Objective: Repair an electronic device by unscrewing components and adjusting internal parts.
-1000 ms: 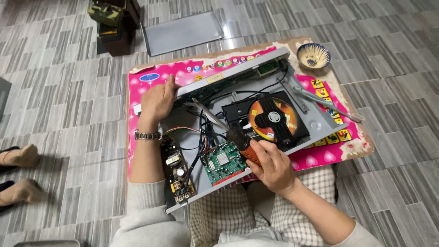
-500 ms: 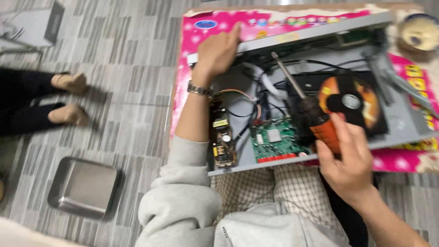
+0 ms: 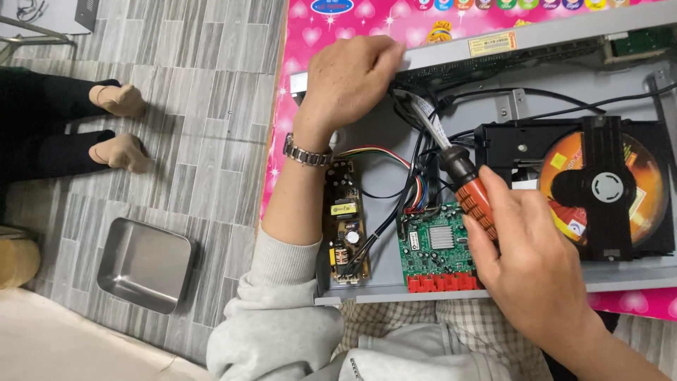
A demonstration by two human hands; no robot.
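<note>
An opened grey disc player point(image 3: 395, 141) lies on a pink patterned board point(image 3: 303, 42). My left hand point(image 3: 349, 77), with a metal wristwatch, grips the player's far left edge. My right hand point(image 3: 525, 261) holds a screwdriver with an orange and black handle point(image 3: 465, 180); its shaft points up-left into the black cables point(image 3: 423, 120). Below it sits a green circuit board point(image 3: 437, 247) with a red connector strip. A yellow-brown power board point(image 3: 344, 226) lies by my left forearm. An orange disc point(image 3: 599, 187) sits in the black drive at the right.
A square steel tray point(image 3: 144, 262) rests on the grey striped floor at lower left. Another person's two feet point(image 3: 120, 127) and dark trouser legs are at the left. A metal object point(image 3: 28, 28) shows at the top left corner.
The view has moved closer and shifted left. My right hand has brought the screwdriver tip down toward the cables near my left hand, which still holds the player's edge.
</note>
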